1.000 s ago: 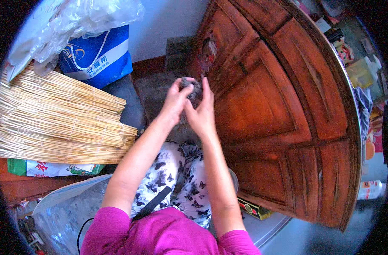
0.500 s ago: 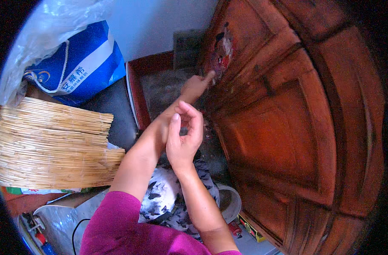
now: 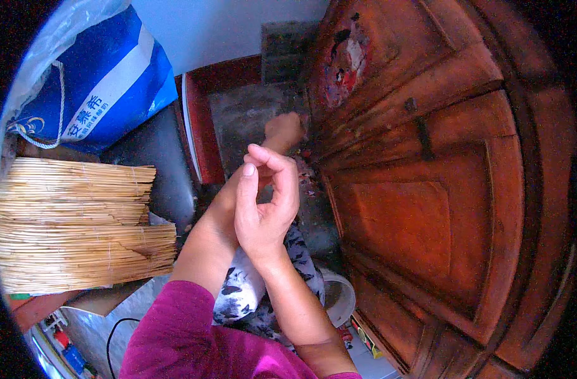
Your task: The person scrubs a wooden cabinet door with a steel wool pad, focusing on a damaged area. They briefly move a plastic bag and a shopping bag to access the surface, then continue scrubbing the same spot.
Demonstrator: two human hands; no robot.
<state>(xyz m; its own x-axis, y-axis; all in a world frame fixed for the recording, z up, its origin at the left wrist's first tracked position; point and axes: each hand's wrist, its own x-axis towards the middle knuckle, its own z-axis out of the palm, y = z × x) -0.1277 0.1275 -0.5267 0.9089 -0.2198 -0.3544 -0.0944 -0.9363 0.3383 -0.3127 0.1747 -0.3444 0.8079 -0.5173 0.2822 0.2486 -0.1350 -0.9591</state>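
Observation:
My left hand reaches far out over the dark floor strip, close to the lower edge of the brown wooden panelled door. Its fingers look curled into a fist, and whatever they might hold is hidden. My right hand crosses in front of my left forearm. Its thumb and fingers curve into a loose C, their tips a little apart, with nothing visible between them. On the door panel above my left hand is a torn, coloured picture patch.
A blue bag with a white rope handle stands at the far left under clear plastic. Nearer lies a mat of pale reeds. A whitish bucket stands right of my patterned trousers. A black cable curves at lower left.
My left hand has drawn back from the door and its outstretched finger has curled in. My right hand stays curved over the left forearm. The view has shifted slightly.

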